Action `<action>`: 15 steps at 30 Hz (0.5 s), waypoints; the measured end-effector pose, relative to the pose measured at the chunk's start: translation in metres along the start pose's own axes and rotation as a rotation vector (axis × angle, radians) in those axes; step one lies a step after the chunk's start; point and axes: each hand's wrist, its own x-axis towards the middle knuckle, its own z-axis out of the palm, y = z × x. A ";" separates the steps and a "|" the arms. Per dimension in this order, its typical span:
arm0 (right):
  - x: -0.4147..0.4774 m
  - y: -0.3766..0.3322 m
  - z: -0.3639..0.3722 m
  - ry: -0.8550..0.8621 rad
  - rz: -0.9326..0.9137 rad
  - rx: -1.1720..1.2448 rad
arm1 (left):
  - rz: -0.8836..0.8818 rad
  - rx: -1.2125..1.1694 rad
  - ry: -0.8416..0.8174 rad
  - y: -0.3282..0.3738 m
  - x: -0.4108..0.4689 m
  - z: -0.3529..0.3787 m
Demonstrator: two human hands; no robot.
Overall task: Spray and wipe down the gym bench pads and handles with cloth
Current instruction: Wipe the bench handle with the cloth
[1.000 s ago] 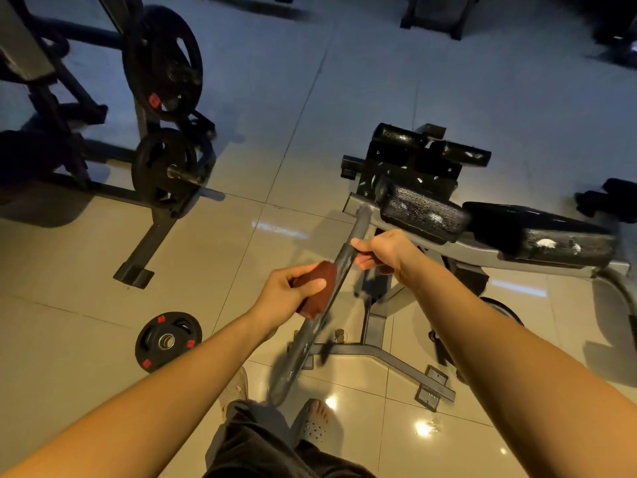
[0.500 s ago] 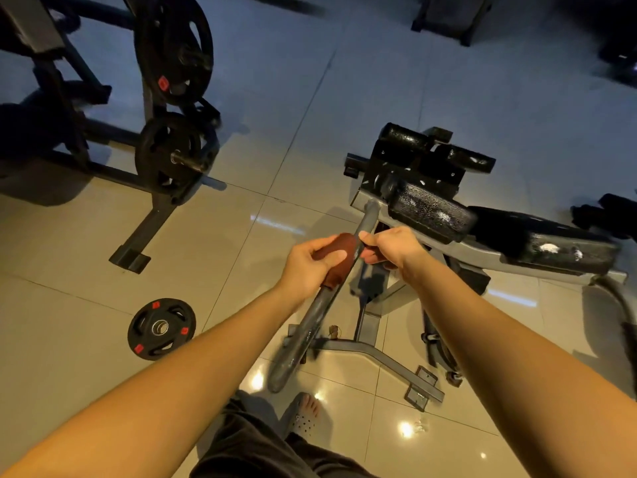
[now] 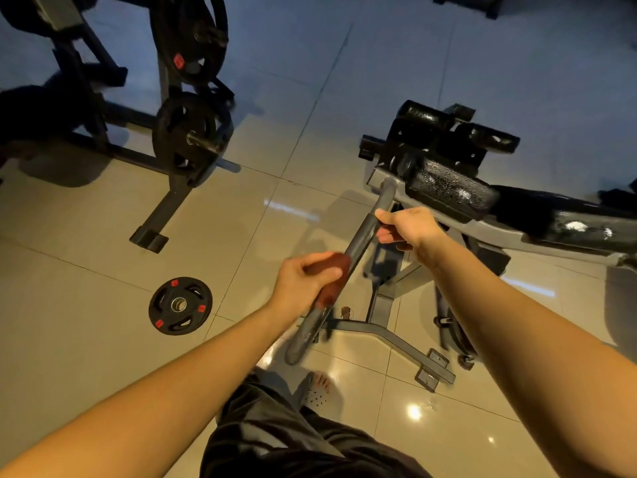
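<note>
Over tiled floor (image 3: 310,98), left hand (image 3: 303,278) grips seemingly reddish cloth (image 3: 337,267) round handle (image 3: 362,233).

Gym, weight plates (image 3: 180,306), padded bench (image 3: 448,191)

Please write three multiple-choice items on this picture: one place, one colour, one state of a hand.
1. Where lies the loose weight plate? A) floor, left of the handle B) a table C) a shelf
2. The cloth has which colour? A) white B) reddish-brown C) blue
3. The right hand? A) hangs free B) holds a bottle C) grips the handle
1 A: it lies flat on the floor. 2 B: seen in the left hand. 3 C: it is curled round the handle.
</note>
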 end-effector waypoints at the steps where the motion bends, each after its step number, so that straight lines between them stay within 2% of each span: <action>1: -0.001 -0.001 -0.001 0.012 -0.006 0.004 | 0.035 0.001 0.005 0.006 0.007 0.007; 5: -0.003 -0.005 -0.004 0.016 -0.028 -0.015 | 0.086 0.081 -0.020 -0.022 -0.012 -0.015; 10: -0.005 0.001 -0.001 0.003 -0.021 -0.007 | -0.033 0.123 0.025 -0.084 -0.072 -0.060; 12: -0.008 0.003 0.003 0.026 -0.024 0.006 | -0.039 0.110 0.052 -0.082 -0.074 -0.059; 15: -0.012 0.003 0.005 0.054 -0.029 0.044 | 0.046 0.126 0.024 -0.059 -0.047 -0.038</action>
